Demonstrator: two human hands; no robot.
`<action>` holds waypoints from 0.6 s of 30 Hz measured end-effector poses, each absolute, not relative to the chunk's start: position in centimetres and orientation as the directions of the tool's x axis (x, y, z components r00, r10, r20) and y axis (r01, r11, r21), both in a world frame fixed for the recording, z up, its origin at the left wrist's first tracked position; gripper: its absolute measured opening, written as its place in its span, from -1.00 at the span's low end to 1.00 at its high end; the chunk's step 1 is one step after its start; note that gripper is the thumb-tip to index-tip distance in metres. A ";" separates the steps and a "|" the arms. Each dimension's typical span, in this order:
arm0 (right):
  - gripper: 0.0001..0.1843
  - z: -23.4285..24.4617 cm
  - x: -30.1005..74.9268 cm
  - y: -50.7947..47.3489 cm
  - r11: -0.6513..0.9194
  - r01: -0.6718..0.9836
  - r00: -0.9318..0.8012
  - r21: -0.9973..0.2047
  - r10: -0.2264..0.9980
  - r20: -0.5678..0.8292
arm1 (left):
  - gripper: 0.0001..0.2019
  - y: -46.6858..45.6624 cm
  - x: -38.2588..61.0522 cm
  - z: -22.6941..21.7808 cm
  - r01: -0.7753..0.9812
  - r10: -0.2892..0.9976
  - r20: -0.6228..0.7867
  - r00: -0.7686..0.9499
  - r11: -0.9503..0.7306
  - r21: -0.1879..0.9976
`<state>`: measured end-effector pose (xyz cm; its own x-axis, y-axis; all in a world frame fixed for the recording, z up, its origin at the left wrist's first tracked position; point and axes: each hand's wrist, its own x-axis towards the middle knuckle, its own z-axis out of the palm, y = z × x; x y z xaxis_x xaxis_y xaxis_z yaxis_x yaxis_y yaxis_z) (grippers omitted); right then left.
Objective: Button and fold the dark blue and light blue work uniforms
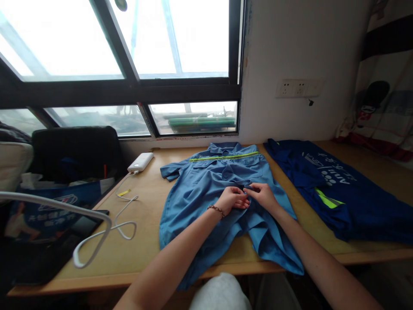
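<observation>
A blue short-sleeved shirt [196,206] with a yellow-green stripe lies front up on the table, collar toward the wall. Both hands meet at its front placket, below a visible button [225,175]. My left hand [232,200], with a beaded bracelet on the wrist, is closed on the placket edge. Beside it, my right hand [262,194] pinches the other edge of the shirt front between thumb and fingers. Any button between the fingertips is too small to make out. Below the hands the shirt's hem falls apart in folds, and part of it hangs over the table's front edge.
A dark blue garment [361,202] with white print lies to the right on the wooden table [97,262]. At the left are a white power bank [141,162] and its white cable [124,224]. A black chair [77,150] and a blue bag [61,206] stand beyond the left edge.
</observation>
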<state>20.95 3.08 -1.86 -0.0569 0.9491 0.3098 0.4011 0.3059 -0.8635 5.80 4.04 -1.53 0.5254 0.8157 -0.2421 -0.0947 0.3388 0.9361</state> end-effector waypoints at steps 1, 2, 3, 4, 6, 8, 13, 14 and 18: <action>-0.67 -1.8 21.1 3.2 0.256 0.316 -0.052 -0.914 0.966 0.253 | -0.76 4.2 5.7 -1.4 -0.131 0.822 -0.221 0.525 0.334 0.933; -0.65 -1.7 21.3 3.3 0.208 0.241 -0.052 -0.948 0.978 0.201 | -0.75 4.3 5.5 -1.2 -0.165 0.831 -0.198 0.520 0.325 0.931; -0.64 -1.6 21.4 3.3 0.163 0.180 -0.052 -0.970 0.986 0.156 | -0.74 4.4 5.4 -1.0 -0.196 0.841 -0.175 0.513 0.313 0.929; -0.63 -1.4 21.5 3.3 0.118 0.128 -0.052 -0.985 0.992 0.112 | -0.74 4.4 5.3 -0.8 -0.223 0.849 -0.150 0.506 0.297 0.928; -0.64 -1.2 21.6 3.1 0.040 0.036 -0.063 -0.999 0.997 0.037 | -0.74 4.5 5.2 -0.5 -0.255 0.860 -0.107 0.499 0.263 0.930; -0.66 -1.1 21.6 3.0 -0.011 -0.042 -0.077 -0.999 0.997 -0.007 | -0.74 4.5 5.1 -0.4 -0.262 0.865 -0.073 0.497 0.229 0.938; -0.71 -0.9 21.5 2.9 -0.079 -0.175 -0.094 -0.981 0.994 -0.063 | -0.69 4.6 5.2 -0.9 -0.219 0.865 -0.029 0.500 0.158 0.963; -0.72 -0.9 21.5 2.9 -0.077 -0.193 -0.089 -0.978 0.994 -0.061 | -0.69 4.7 5.3 -1.0 -0.218 0.867 -0.021 0.498 0.149 0.965; -0.76 -1.0 21.5 3.0 -0.082 -0.243 -0.088 -0.966 0.994 -0.062 | -0.66 4.7 5.3 -1.1 -0.227 0.872 -0.012 0.489 0.141 0.964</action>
<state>21.46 3.00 -1.04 -0.0877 0.9942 -0.0624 -0.2432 -0.0821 -0.9665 5.34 4.71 -1.05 0.4890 0.8722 -0.0120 -0.2269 0.1405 0.9637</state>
